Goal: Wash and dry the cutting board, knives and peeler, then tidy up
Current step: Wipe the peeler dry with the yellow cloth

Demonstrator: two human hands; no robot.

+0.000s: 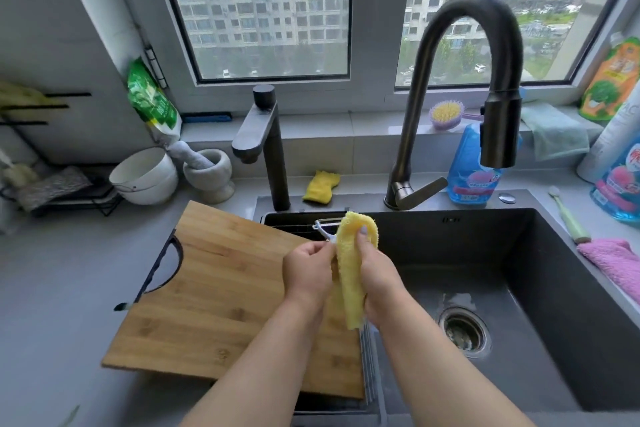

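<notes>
At the bottom of the frame, two bare forearms are reaching up toward the centre. The cutting board (221, 291) is lying flat at lower centre-left, partly over the sink (561, 305), its long axis running from lower right to upper left, its dark handle cut-out toward the left. Just above it, the left hand (306, 270) is pinching the handle of the peeler (327, 230) with curled fingers; the peeler is pointing up and slightly left, blade end away. The right hand (375, 282) is gripping a yellow cloth (353, 270), fingers folded around it, beside the peeler's head. Farther back, the curved black faucet (485, 80) is arching at upper right.
</notes>
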